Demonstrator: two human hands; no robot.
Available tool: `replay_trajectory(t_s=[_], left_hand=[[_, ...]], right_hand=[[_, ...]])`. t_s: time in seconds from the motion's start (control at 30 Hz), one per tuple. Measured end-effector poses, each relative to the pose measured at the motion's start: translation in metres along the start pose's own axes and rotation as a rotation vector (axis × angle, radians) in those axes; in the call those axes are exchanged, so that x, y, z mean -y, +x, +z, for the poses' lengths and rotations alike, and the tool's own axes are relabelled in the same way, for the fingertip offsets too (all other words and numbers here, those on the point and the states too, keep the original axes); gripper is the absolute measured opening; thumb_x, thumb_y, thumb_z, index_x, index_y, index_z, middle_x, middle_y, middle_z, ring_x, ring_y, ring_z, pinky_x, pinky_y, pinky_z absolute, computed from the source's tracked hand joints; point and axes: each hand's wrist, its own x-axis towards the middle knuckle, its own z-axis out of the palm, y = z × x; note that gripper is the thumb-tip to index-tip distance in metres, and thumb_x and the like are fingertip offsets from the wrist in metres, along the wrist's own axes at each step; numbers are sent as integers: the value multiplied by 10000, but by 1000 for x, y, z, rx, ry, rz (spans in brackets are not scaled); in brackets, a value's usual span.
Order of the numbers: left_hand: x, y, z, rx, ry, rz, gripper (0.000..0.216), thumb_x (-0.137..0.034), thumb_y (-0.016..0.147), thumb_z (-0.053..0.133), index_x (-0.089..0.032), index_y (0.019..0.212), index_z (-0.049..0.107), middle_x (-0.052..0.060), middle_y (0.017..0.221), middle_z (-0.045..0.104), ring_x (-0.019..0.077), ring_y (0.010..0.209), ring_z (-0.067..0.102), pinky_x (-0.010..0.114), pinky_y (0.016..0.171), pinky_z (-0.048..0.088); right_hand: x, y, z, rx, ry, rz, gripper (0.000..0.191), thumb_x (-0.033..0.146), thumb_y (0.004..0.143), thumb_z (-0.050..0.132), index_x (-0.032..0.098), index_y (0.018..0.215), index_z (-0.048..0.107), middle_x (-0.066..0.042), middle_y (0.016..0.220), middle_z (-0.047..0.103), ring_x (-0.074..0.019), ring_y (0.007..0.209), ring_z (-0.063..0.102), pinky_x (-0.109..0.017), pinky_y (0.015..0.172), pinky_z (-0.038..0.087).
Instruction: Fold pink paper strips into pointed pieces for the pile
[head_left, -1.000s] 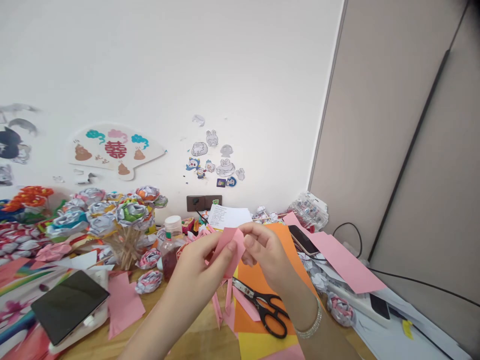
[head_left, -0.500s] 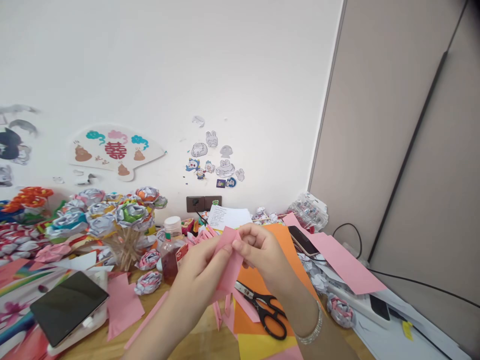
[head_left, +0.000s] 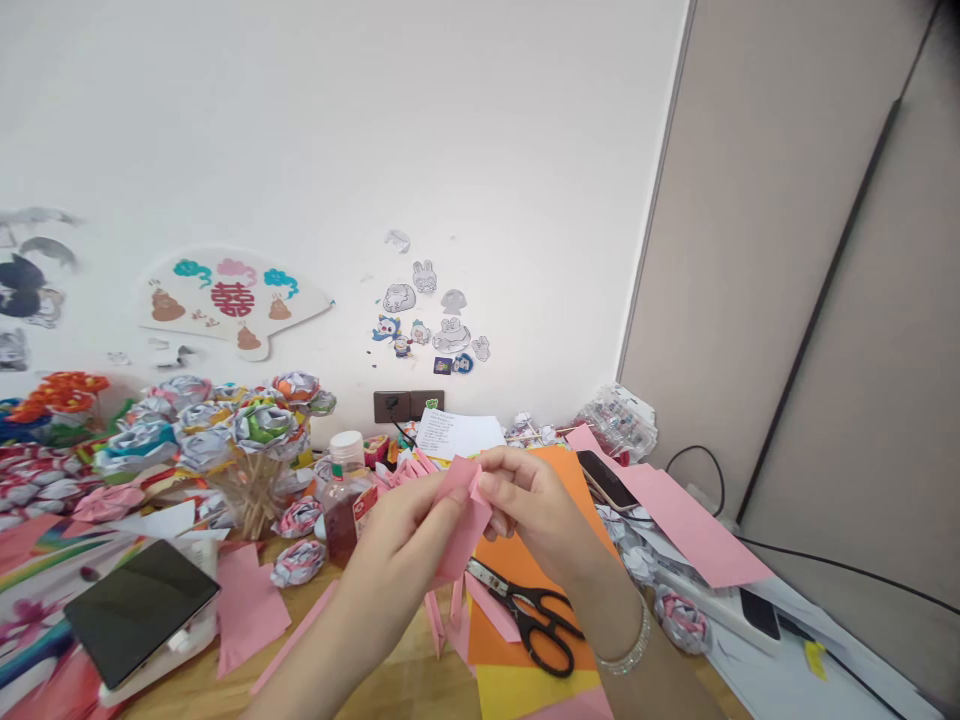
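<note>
- Pink paper strip [head_left: 463, 522]: held up off the wooden table [head_left: 390, 690], low in the middle of the view. Its top end is pinched between both hands and its lower end hangs toward 6 o'clock.
- Left hand [head_left: 405, 550]: closed on the strip from 8 o'clock, with thumb and fingers clamped on its left edge.
- Right hand [head_left: 525, 500]: closed on the strip's top from 3 o'clock, fingertips nipping the paper. There is a beaded bracelet [head_left: 626, 650] on the wrist.
- Scissors [head_left: 529, 610]: black handles, at 5 o'clock of the strip, lying flat on an orange sheet [head_left: 562, 465].
- Bottle [head_left: 343, 500]: white cap, upright, at 9 o'clock, just beyond the left hand.
- Paper roses [head_left: 247, 430] on wooden sticks: bunched at 10 o'clock, with loose rolled roses around their foot.
- Dark tablet [head_left: 139, 610]: at 8 o'clock, well apart, screen up.
- Pink square [head_left: 247, 605]: flat, just beside the tablet.
- Phone [head_left: 606, 480] and long pink sheet [head_left: 690, 525]: at 3 o'clock.
- Cartoon stickers [head_left: 435, 320]: on the wall at 12 o'clock.
</note>
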Motion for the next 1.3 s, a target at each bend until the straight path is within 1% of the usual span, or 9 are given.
replay_trajectory(t_s=[0.2, 0.4, 0.53, 0.63, 0.8, 0.9, 1.03, 1.13, 1.3], left_hand=[[1, -1, 1, 9, 43, -26, 257, -240, 823, 391, -227, 803, 647, -37, 760, 642, 135, 712, 531, 176, 633, 396], [1, -2, 1, -19, 69, -21, 248, -213, 794, 371, -204, 686, 594, -34, 660, 590, 137, 657, 496, 181, 562, 370], [0, -1, 3, 5, 68, -18, 224, -211, 787, 362, -190, 612, 499, -45, 593, 498, 113, 572, 425, 182, 513, 325], [0, 1, 5, -16, 108, -51, 227, -245, 779, 372, -187, 562, 408, -56, 529, 375, 98, 505, 334, 191, 457, 256], [0, 2, 6, -67, 195, -67, 270, -295, 772, 369, -193, 527, 322, -58, 522, 287, 89, 481, 276, 206, 437, 208], [1, 2, 5, -90, 229, -55, 280, -299, 770, 360, -201, 521, 278, -63, 511, 253, 84, 466, 247, 210, 433, 191], [5, 3, 5, -74, 236, -78, 282, -314, 765, 352, -206, 525, 249, -65, 513, 236, 84, 469, 232, 209, 430, 182], [5, 4, 6, -69, 216, -91, 267, -320, 759, 350, -203, 529, 281, -62, 522, 258, 87, 479, 257, 205, 437, 206], [4, 2, 2, -114, 194, -142, 259, -350, 754, 350, -193, 548, 357, -48, 542, 332, 105, 515, 338, 210, 467, 263]], right_hand=[[4, -1, 2, -53, -77, -26, 158, 307, 727, 605, 164, 789, 576, 56, 503, 463, -53, 428, 408, -175, 416, 327], [4, -2, 3, -97, -118, -60, 126, 293, 736, 584, 167, 733, 569, 53, 516, 467, -50, 429, 411, -169, 416, 333], [4, -3, 4, -111, -157, -88, 127, 294, 734, 578, 168, 730, 562, 43, 539, 485, -56, 432, 408, -176, 411, 331], [5, -3, 5, -112, -211, -88, 140, 308, 741, 561, 168, 753, 555, 41, 541, 464, -69, 460, 402, -188, 431, 338], [4, -4, 6, -162, -504, -194, 190, 314, 776, 505, 163, 660, 506, 31, 573, 440, -83, 521, 387, -198, 463, 311], [4, -4, 5, -142, -637, -237, 268, 312, 800, 464, 165, 579, 428, 40, 541, 377, -78, 503, 343, -199, 449, 270], [4, -4, 3, -90, -598, -221, 289, 310, 820, 429, 177, 573, 359, 55, 523, 302, -75, 475, 281, -205, 434, 240], [3, -4, 0, -44, -530, -216, 275, 303, 824, 408, 183, 583, 349, 55, 525, 300, -77, 472, 282, -206, 433, 249], [-1, -4, -2, 17, -581, -332, 245, 207, 787, 401, 181, 549, 352, 48, 497, 343, -77, 455, 320, -208, 445, 273]])
